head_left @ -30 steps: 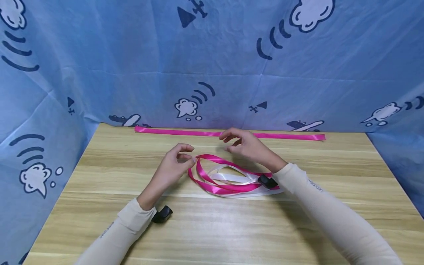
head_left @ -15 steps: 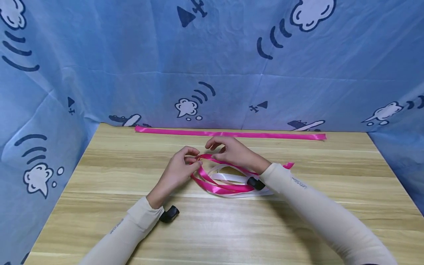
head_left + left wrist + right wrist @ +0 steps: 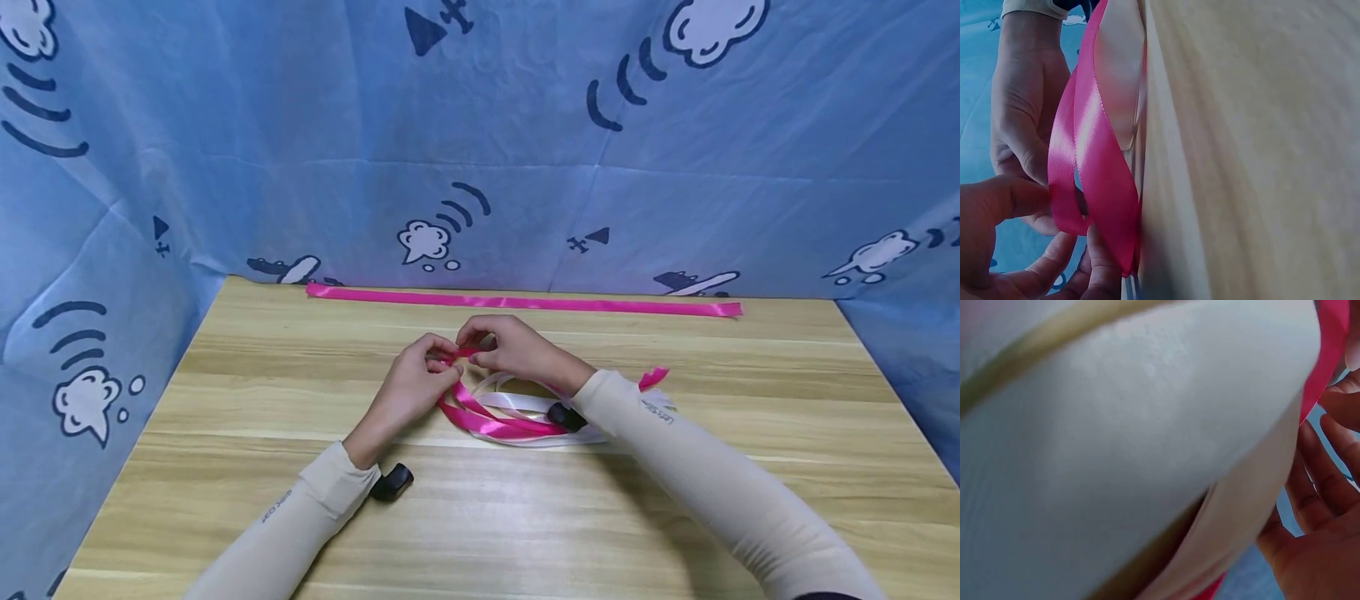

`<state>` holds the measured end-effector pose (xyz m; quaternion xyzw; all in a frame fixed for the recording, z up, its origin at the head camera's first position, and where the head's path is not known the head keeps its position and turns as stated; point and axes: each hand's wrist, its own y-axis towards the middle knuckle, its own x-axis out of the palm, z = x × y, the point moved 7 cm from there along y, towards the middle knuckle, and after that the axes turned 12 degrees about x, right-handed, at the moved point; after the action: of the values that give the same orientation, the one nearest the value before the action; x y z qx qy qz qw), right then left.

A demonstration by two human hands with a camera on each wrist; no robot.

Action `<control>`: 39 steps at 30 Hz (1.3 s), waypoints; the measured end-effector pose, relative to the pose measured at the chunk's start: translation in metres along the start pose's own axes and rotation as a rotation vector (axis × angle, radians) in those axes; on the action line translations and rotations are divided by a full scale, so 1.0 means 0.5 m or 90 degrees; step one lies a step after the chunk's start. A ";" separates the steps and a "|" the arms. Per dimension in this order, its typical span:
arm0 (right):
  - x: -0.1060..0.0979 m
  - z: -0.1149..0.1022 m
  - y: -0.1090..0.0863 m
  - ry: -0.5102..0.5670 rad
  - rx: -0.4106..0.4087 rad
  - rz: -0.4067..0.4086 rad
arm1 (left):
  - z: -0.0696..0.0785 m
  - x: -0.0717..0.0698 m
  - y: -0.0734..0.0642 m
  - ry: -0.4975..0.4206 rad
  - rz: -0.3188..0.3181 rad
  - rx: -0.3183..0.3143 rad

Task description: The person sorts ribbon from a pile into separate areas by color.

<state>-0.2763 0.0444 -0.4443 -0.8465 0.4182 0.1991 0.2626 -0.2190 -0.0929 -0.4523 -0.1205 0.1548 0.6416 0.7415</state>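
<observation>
A loose bundle of looped pink ribbon and white ribbon lies mid-table. At its far left end my left hand pinches a pink loop. In the left wrist view, the thumb and fingertips of the left hand meet around the pink ribbon. Close beside it, my right hand pinches the same pink strand between thumb and forefinger. White ribbon fills much of the right wrist view, with the right hand at its right edge.
A single pink ribbon is stretched straight along the back edge of the wooden table. Behind it hangs a blue printed curtain. A ribbon end sticks out past the right forearm.
My right hand has come down and left from above the bundle to take the pink ribbon. The left hand has shifted slightly right, still holding at the loop's end.
</observation>
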 end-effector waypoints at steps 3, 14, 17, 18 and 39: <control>0.003 0.001 0.002 -0.002 0.002 0.003 | -0.002 0.002 0.002 0.010 -0.001 0.006; 0.007 0.006 0.000 -0.018 0.006 0.011 | -0.003 0.006 0.006 0.018 -0.002 0.008; 0.006 0.005 -0.003 -0.021 0.004 0.013 | -0.002 0.007 0.006 -0.002 0.003 0.014; 0.006 0.005 -0.004 -0.025 0.001 0.016 | -0.002 0.007 0.006 -0.009 0.005 0.015; -0.017 -0.007 -0.023 0.061 0.000 0.030 | 0.001 0.005 0.003 -0.081 0.013 0.013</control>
<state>-0.2713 0.0535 -0.4337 -0.8450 0.4500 0.1644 0.2375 -0.2200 -0.0905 -0.4528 -0.0701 0.1153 0.6538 0.7445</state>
